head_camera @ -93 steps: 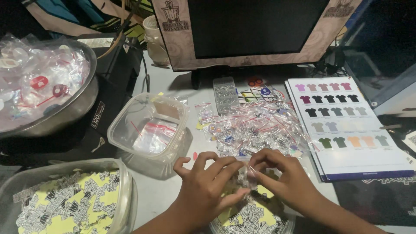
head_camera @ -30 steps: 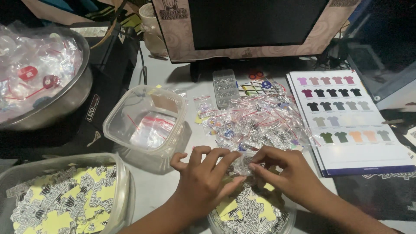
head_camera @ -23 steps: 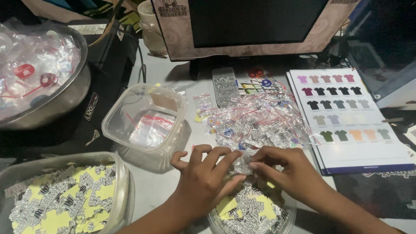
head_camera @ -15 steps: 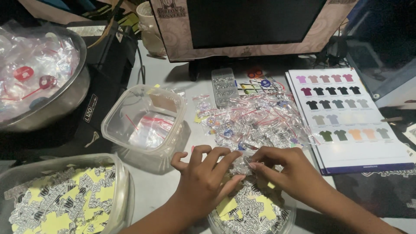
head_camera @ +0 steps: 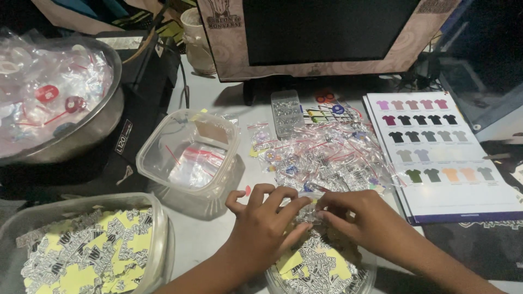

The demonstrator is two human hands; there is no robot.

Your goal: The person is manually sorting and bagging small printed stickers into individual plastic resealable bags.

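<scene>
Fingers [head_camera: 294,197] of both hands are pinching a small clear plastic bag [head_camera: 309,209] between them, the left hand [head_camera: 266,224] curling over it from one side and the right hand [head_camera: 359,216] closing on it from the other, just above a round container of yellow-and-black stickers [head_camera: 321,267] sitting at the near edge of the grey table [head_camera: 218,95].

Going left to right: a metal bowl [head_camera: 87,128] is holding clear packets with red pieces at the far left, and below it a plastic tub [head_camera: 155,239] is holding more yellow-and-black stickers. Beside that, an open clear tub [head_camera: 188,158] is holding a few empty zip bags. A heap of small filled zip bags [head_camera: 321,155] is lying just beyond the hands, in front of a dark monitor [head_camera: 338,32]. At the right, a printed chart of coloured shirts [head_camera: 441,147] is lying flat, near the right hand but not touching it.
</scene>
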